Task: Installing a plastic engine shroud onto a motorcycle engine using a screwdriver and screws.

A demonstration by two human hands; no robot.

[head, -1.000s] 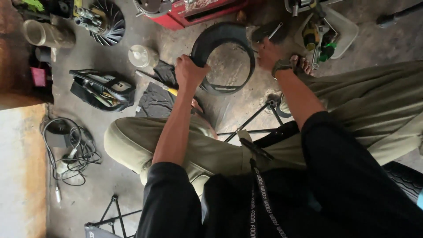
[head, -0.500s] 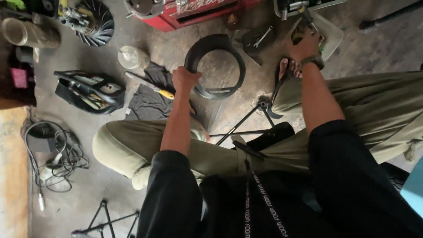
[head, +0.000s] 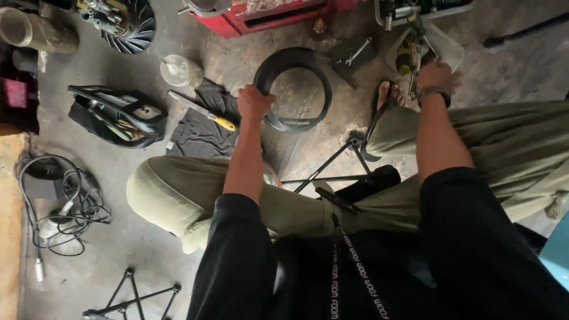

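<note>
Black curved ring in left hand, grip clamped on its rim; right hand outstretched, grip unclear

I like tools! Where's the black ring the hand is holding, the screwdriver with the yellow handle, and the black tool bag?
black ring (head: pixel 325 89): head view, right side of its band.
screwdriver (head: pixel 224 123): head view, yellow handle.
black tool bag (head: pixel 142 112): head view, upper rim.

Black long sleeves pushed up above the elbows, baggy olive-green trousers, black lanyard with white lettering hanging at the chest, dark watch strap just behind the right hand, bare left hand, sandalled foot beside the right hand
</note>
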